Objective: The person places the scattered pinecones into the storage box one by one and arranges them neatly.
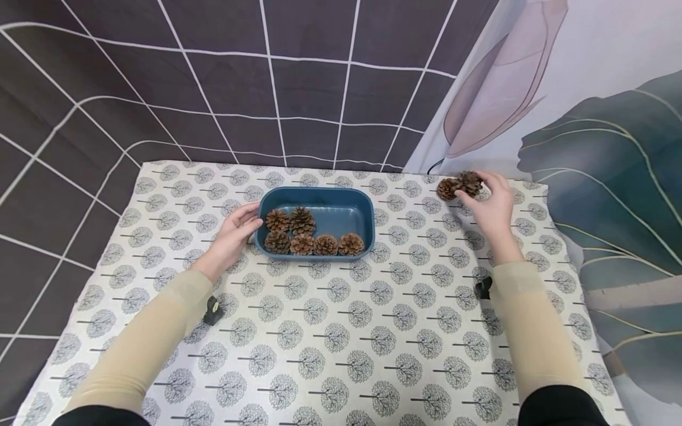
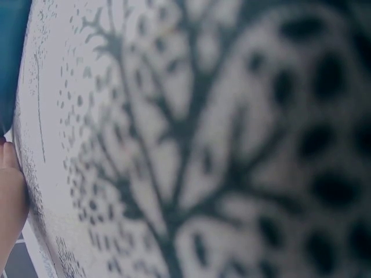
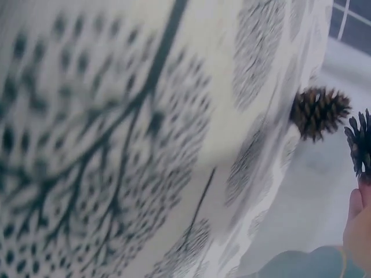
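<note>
My right hand (image 1: 492, 207) pinches a brown pine cone (image 1: 469, 183) between thumb and fingers at the far right of the table. Beside it, to the left, a second pine cone (image 1: 446, 189) sits on the cloth. The right wrist view shows the held pine cone (image 3: 362, 145) at its right edge, apart from the resting one (image 3: 320, 113). My left hand (image 1: 234, 234) touches the left end of a blue rectangular bin (image 1: 341, 194), its fingertips and thumb against the outer wall. Several pine cones (image 1: 302, 244) lie inside, along the front and at the left.
A white tablecloth (image 1: 341, 331) with tree prints covers the table. Dark cloth with a white grid (image 1: 224, 83) hangs behind, and a patterned curtain (image 1: 613, 177) at the right. A dark wrist camera (image 1: 213, 310) hangs under the left forearm, another (image 1: 483, 288) under the right.
</note>
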Demonstrator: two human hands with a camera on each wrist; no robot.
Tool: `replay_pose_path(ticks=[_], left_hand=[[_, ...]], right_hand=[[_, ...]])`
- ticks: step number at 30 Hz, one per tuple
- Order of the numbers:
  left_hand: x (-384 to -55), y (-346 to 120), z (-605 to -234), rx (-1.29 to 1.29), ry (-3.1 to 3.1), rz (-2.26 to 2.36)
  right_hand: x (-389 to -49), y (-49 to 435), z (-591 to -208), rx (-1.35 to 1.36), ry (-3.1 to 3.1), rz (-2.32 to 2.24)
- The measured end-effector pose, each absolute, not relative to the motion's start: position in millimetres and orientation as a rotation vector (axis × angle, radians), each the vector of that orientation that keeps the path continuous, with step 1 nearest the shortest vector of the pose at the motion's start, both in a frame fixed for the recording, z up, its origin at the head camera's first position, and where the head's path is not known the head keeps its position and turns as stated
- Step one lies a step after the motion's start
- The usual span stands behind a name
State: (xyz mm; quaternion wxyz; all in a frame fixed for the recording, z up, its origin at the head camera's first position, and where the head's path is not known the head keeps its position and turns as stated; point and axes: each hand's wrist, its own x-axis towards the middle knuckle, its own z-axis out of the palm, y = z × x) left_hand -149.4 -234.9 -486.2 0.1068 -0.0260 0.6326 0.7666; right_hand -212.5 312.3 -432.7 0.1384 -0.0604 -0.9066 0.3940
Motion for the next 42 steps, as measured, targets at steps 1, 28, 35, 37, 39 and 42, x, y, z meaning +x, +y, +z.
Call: replay_pose_path(ticks=[1, 28, 35, 37, 39, 42], left_hand=[[-149, -235, -486, -0.079, 1.863, 2.256], [-148, -233, -485, -0.106, 1.884, 2.235], [-147, -234, -485, -0.104, 1.892, 2.217], [-147, -234, -485, -0.097, 1.893, 2.218], [-148, -234, -484, -0.096, 1.896, 2.218], [-148, -234, -484, -0.105, 1.906, 2.204]], right_hand=[[-212, 309, -432, -0.161, -2.621, 1.144], [-193, 218, -426, 0.27, -2.568, 1.251], [-187, 194, -429, 0.396, -2.524, 1.311], [-186, 186, -430, 0.423, -2.523, 1.335], [-185, 178, -431, 0.437, -2.531, 1.36], [-182, 167, -432, 0.445, -2.561, 1.383]])
